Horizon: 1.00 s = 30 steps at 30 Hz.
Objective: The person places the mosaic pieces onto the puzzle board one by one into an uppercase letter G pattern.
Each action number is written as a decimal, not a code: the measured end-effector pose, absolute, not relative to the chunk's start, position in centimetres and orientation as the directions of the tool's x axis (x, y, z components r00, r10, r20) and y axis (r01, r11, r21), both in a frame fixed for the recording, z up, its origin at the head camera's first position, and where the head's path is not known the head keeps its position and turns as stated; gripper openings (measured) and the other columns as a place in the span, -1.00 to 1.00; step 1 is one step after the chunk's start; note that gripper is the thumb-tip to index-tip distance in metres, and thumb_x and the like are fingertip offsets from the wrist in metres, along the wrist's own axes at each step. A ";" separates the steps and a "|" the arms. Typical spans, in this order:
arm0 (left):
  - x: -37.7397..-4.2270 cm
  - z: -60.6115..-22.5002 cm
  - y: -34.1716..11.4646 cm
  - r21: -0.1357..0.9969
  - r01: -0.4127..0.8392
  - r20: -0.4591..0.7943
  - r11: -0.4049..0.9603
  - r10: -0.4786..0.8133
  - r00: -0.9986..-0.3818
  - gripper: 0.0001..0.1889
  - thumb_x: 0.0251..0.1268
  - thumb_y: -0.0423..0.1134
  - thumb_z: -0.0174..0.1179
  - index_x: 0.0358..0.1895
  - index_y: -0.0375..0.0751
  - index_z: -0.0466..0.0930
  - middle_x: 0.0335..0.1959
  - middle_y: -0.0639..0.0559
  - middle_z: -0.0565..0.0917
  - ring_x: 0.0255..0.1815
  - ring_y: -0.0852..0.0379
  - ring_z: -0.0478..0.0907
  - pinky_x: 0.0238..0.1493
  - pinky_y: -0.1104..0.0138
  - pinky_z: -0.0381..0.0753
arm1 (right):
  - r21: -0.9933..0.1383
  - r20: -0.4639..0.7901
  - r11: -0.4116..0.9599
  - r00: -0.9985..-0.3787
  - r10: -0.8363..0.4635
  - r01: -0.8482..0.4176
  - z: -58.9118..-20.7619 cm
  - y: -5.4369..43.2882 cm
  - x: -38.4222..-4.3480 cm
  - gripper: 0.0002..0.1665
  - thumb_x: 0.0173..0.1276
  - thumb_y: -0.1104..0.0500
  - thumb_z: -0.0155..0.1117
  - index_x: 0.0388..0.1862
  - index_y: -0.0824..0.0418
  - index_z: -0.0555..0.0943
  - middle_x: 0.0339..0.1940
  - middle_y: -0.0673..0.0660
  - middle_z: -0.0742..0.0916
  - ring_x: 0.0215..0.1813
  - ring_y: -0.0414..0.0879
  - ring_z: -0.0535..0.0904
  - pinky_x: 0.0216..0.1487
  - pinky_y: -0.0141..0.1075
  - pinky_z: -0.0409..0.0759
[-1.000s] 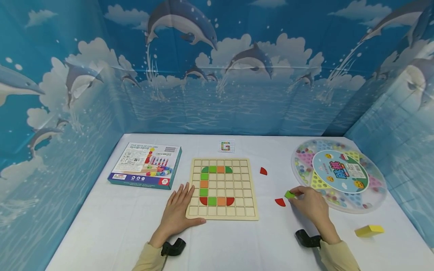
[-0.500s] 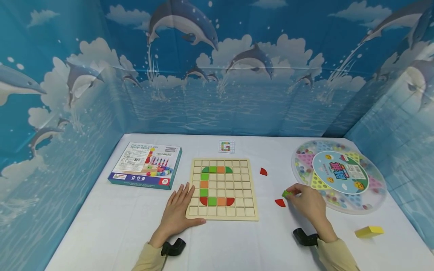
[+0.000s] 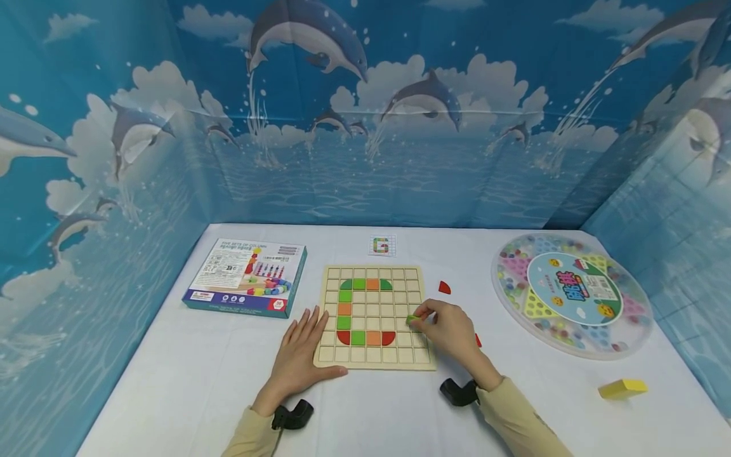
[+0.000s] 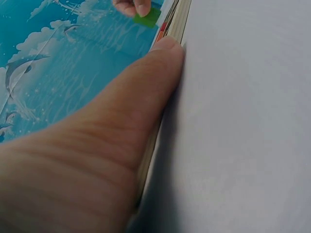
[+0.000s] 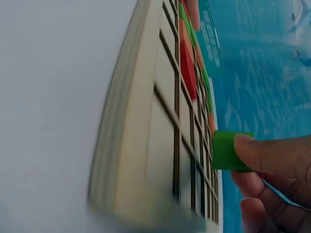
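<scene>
A wooden grid board (image 3: 374, 363) lies on the white table, with green, orange and red tiles set in a C-like shape in its cells. My left hand (image 3: 298, 352) rests flat at the board's left edge, fingers straight, the thumb along the near edge. Above the board's right side, my right hand (image 3: 451, 330) pinches a green square tile (image 5: 226, 150) between thumb and fingers. One red quarter-round tile (image 3: 444, 287) lies right of the board. A second red tile (image 3: 478, 340) is mostly hidden behind the right hand.
A small pattern card (image 3: 382, 245) lies behind the board. To the left is a boxed bead set (image 3: 245, 277); to the right, a round marble game board (image 3: 571, 295). A yellow block (image 3: 622, 389) lies near the right front.
My right hand has moved left with the green tile, from beside the red tile to over the board's right side. The left hand has stayed in place.
</scene>
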<state>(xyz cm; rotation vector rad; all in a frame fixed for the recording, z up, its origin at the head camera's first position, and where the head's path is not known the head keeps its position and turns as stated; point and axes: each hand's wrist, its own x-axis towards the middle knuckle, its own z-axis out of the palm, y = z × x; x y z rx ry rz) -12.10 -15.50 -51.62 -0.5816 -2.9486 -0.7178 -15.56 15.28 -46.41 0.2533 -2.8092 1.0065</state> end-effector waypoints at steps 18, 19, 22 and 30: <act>-12.2 -51.5 -15.4 0.440 0.362 0.121 0.822 0.346 -0.931 0.17 -0.13 0.42 0.25 0.51 -0.18 -0.01 0.52 -0.09 -0.03 0.51 -0.04 -0.25 0.41 0.04 -0.26 | -0.614 0.144 0.736 -0.957 -0.252 -0.286 -46.9 11.7 -17.0 -0.93 0.09 0.18 0.49 -0.42 0.05 0.75 -0.47 -0.15 0.63 -0.54 -0.23 0.41 -0.54 -0.31 0.37; -12.2 -51.5 -15.4 0.439 0.364 0.122 0.822 0.347 -0.930 0.17 -0.13 0.42 0.25 0.51 -0.18 -0.01 0.52 -0.09 -0.03 0.51 -0.04 -0.25 0.41 0.04 -0.26 | -0.597 0.154 0.745 -0.954 -0.257 -0.297 -46.9 11.7 -17.0 -0.93 0.09 0.18 0.49 -0.41 0.06 0.76 -0.45 -0.14 0.62 -0.50 -0.22 0.43 -0.52 -0.32 0.38; -12.2 -51.4 -15.4 0.439 0.370 0.133 0.818 0.348 -0.928 0.17 -0.13 0.41 0.26 0.50 -0.19 0.00 0.51 -0.10 -0.02 0.51 -0.06 -0.23 0.41 0.04 -0.25 | -0.532 0.184 0.776 -0.941 -0.285 -0.339 -47.0 11.8 -16.9 -0.91 0.10 0.18 0.48 -0.36 0.09 0.79 -0.41 -0.12 0.58 -0.36 -0.21 0.45 -0.48 -0.34 0.41; -12.1 -51.4 -15.5 0.437 0.381 0.151 0.815 0.352 -0.924 0.16 -0.13 0.38 0.28 0.49 -0.22 0.02 0.50 -0.12 0.01 0.50 -0.09 -0.18 0.40 0.01 -0.20 | -0.419 0.195 0.818 -0.919 -0.342 -0.394 -47.3 12.2 -16.5 -0.84 0.14 0.13 0.46 -0.28 0.11 0.79 -0.44 -0.11 0.49 -0.35 -0.21 0.38 -0.53 -0.41 0.35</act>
